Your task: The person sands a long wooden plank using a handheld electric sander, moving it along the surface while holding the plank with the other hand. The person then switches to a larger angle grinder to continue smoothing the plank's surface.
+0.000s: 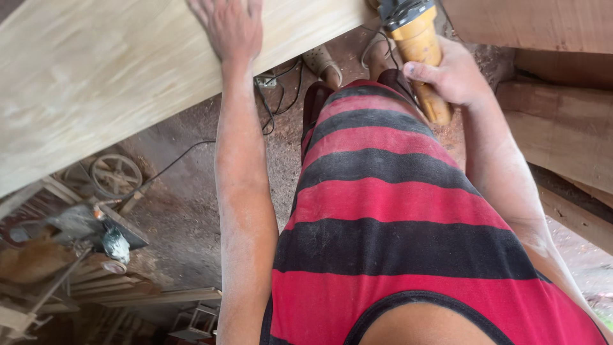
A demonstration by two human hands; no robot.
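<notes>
My left hand (231, 27) lies flat, fingers spread, on a large pale wooden board (96, 70) that fills the upper left. My right hand (450, 73) is closed around the yellow body of a power tool (418, 41) with a black head, held at the board's near edge at the top centre. Both forearms are dusted with pale sawdust. My red and black striped shirt (396, 211) fills the lower middle. The tool's working end is cut off by the top of the frame.
Black cables (281, 96) and a power strip (266, 82) lie on the dirt floor below the board. A machine with a wheel (115, 174) and wooden scraps sit at lower left. Stacked timber planks (562, 134) stand at the right.
</notes>
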